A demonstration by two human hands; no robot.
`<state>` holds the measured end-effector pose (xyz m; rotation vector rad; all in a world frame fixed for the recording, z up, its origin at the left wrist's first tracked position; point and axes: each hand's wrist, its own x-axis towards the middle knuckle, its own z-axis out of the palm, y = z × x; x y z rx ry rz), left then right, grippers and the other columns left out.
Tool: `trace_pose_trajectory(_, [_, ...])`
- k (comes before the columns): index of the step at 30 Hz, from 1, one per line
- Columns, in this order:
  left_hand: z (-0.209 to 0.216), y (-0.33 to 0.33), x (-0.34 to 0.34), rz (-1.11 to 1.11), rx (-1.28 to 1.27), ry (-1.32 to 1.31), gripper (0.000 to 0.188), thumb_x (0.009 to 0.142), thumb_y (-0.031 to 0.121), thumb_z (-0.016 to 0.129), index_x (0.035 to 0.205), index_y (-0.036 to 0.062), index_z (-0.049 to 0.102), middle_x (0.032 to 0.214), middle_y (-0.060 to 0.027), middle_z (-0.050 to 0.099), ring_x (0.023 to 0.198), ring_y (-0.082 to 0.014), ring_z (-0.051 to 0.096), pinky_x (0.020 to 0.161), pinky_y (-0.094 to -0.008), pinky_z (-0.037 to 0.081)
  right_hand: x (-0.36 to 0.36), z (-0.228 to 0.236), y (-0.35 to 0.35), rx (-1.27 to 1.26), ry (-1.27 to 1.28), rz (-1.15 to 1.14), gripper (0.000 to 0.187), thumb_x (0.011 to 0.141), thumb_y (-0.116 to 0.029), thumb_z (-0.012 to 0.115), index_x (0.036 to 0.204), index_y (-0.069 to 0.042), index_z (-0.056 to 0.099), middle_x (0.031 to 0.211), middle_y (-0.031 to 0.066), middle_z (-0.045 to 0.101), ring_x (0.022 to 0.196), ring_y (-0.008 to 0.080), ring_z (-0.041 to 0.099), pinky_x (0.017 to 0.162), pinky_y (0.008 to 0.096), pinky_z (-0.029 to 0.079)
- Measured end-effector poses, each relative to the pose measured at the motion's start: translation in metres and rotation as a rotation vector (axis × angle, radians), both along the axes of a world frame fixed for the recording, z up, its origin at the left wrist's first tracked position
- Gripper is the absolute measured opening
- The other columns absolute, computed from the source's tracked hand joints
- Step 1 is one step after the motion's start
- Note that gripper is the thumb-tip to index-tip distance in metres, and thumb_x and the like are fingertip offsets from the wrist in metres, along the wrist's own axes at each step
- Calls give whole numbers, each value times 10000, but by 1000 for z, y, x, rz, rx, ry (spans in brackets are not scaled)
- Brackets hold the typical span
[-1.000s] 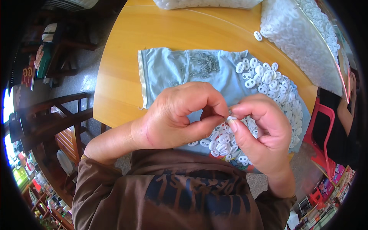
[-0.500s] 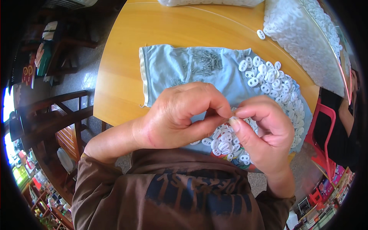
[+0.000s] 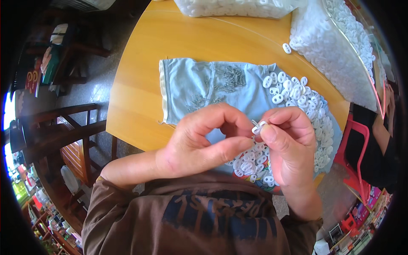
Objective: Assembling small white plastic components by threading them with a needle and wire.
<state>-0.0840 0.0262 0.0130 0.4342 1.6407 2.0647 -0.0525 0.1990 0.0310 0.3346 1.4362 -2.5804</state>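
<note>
My right hand is closed in a pinch on a small white plastic cord-lock piece, over the near part of the blue cloth. A thin coiled metal spring sticks up out of that piece. Right beside it is my left hand, its thumb and index fingertip slightly apart with nothing visible between them; its other fingers are curled and partly hidden. Beyond my hands lies the light blue cloth, bearing two clusters of small metal springs. Many white two-holed oval pieces are heaped on its right side and under my hands.
A large clear bag of white pieces stands at the far right of the wooden table, and another bag lies at the far edge. One loose oval piece sits near them. A red chair and a person's arm are to the right.
My fingertips were together; now the left ones have drawn slightly apart from the right. The white piece with its spring has come into view in my right hand. The view has shifted a little.
</note>
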Motion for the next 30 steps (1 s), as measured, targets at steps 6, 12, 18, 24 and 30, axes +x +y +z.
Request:
trace_pose_trajectory(6, [4, 7, 3, 107, 7, -3, 99, 782, 30, 640, 810, 14, 546, 717, -10, 561, 628, -59, 517, 562, -199, 424, 2, 0, -6, -5, 29, -35, 151, 779, 31, 619, 911, 2, 553, 848, 57, 598, 771, 78, 567, 686, 194, 468])
trace_pose_trajectory(12, [11, -1, -1, -17, -122, 20, 106, 776, -24, 593, 843, 28, 529, 801, -13, 535, 728, -64, 480, 658, -201, 387, 4, 7, -3, 80, 43, 51, 135, 819, -4, 585, 950, 7, 558, 816, 24, 573, 705, 34, 511, 614, 160, 413])
trace_pose_trajectory(18, [17, -4, -9, -108, -240, 133, 89, 743, 6, 617, 767, 32, 535, 725, 3, 538, 695, -60, 490, 636, -206, 396, -3, 12, 3, 303, 106, 167, 173, 839, -76, 572, 983, 20, 572, 832, 8, 535, 711, 37, 470, 627, 165, 371])
trace_pose_trajectory(24, [20, -3, -13, -122, -275, 108, 77, 749, 18, 612, 782, 29, 543, 731, 5, 544, 700, -57, 492, 649, -203, 403, -3, 9, 4, 411, 146, 195, 131, 841, -79, 570, 922, 23, 579, 833, 19, 540, 718, 46, 473, 643, 170, 375])
trace_pose_trajectory(30, [14, -5, -14, -123, -247, 63, 95, 766, 7, 600, 831, 21, 532, 790, -8, 546, 738, -59, 494, 668, -198, 404, 0, 6, 5, 394, 137, 186, 79, 835, -13, 561, 899, 32, 571, 826, 36, 556, 734, 53, 496, 647, 179, 399])
